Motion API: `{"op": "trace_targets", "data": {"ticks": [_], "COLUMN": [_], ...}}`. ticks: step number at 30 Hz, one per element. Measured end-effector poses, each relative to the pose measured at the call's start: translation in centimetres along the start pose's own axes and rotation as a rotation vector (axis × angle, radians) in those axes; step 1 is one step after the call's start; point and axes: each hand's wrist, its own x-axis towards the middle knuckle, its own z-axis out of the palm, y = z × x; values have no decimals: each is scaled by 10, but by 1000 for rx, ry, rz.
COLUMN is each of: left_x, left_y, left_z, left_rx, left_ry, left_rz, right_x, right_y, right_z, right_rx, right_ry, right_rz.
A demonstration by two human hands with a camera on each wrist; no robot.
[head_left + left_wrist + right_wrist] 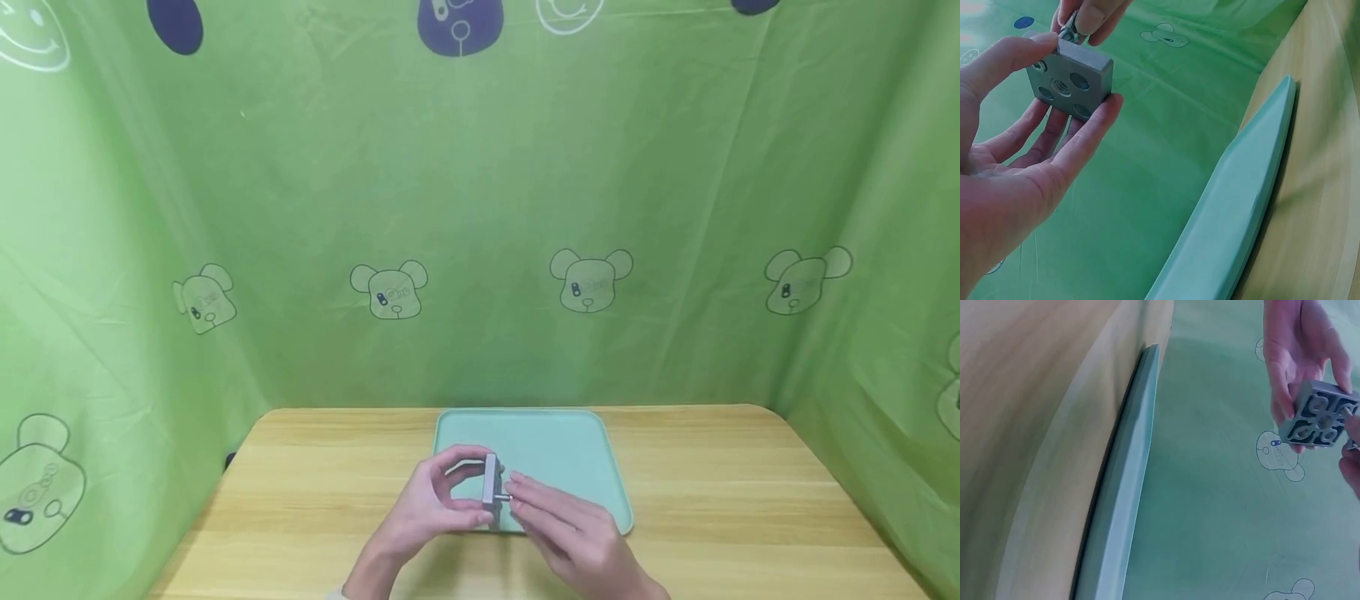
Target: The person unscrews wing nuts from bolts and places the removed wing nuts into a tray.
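Note:
A square grey metal block [491, 479] with a round hole near each corner and a threaded one in the middle is held up over the tray. My left hand [431, 500] grips it by its edges between thumb and fingers. From the right, my right hand [577, 533] pinches a small silver screw [503, 497] whose shank points at the block. In the right wrist view the block [1317, 417] shows its recessed face, with the right fingertips [1352, 456] close to a corner hole. Those fingers partly hide the screw.
A mint-green tray [555, 442] with a low raised rim lies on the wooden table [705, 483] under the hands. Green cloth [480, 183] printed with bear faces hangs behind the table and along both sides.

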Motion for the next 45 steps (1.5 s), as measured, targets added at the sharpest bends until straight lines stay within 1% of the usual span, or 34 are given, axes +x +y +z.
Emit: {"op": "trace_targets", "data": {"ticks": [2, 3, 4, 6, 9, 10, 11, 12, 13, 14, 15, 17, 19, 21, 24, 29, 31, 33, 34, 36, 38, 39, 41, 42, 45], "left_x": [0, 0, 0, 0, 1, 2, 2, 2, 3, 3, 3, 3, 3, 3, 3, 3, 3, 3, 3, 3, 3, 3, 3, 3, 2], "left_y": [0, 0, 0, 0, 0, 0, 0, -1, -1, -1, -2, -3, -3, -5, -6, -6, -6, -6, -6, -6, -5, -5, -5, -4, -3], "left_z": [0, 0, 0, 0, 1, 1, 2, 2, 3, 3, 3, 4, 5, 6, 7, 8, 9, 9, 9, 8, 8, 8, 7, 6, 5], "left_rx": [-6, -11, -9, 2, 29, 42, 54, 67, 80, 97, 113, 148, 182, 207, 233, 245, 240, 233, 228, 212, 192, 180, 150, 136, 103], "left_ry": [18, 26, 32, 43, 52, 54, 55, 54, 52, 48, 44, 36, 28, 24, 21, 18, 18, 19, 21, 29, 37, 41, 44, 44, 43], "left_rz": [-2, -4, -1, 5, 19, 23, 28, 33, 37, 46, 52, 68, 78, 82, 77, 78, 76, 66, 59, 42, 34, 28, 22, 22, 18], "right_x": [-5, -8, -10, -15, -18, -17, -17, -16, -16, -17, -17, -19, -20, -21, -24, -25, -24, -23, -22, -21, -20, -20, -22, -23, -24], "right_y": [-2, -3, -5, -10, -14, -14, -13, -12, -11, -9, -8, -6, -5, -4, -4, -5, -5, -7, -7, -10, -12, -13, -14, -13, -7], "right_z": [0, -1, -1, -3, -9, -10, -12, -13, -15, -16, -17, -18, -18, -18, -18, -18, -18, -17, -17, -16, -14, -13, -10, -8, -3], "right_rx": [52, 87, 138, 255, 464, 533, 591, 645, 703, 756, 803, 874, 928, 951, 964, 958, 938, 893, 861, 778, 676, 625, 513, 451, 244], "right_ry": [5, 8, 9, 10, 12, 16, 20, 18, 13, 2, -12, -53, -93, -120, -144, -152, -150, -144, -141, -136, -133, -130, -121, -120, -105], "right_rz": [126, 216, 325, 592, 1096, 1246, 1377, 1482, 1562, 1612, 1650, 1696, 1720, 1738, 1756, 1748, 1735, 1711, 1691, 1622, 1503, 1420, 1201, 1062, 583]}}
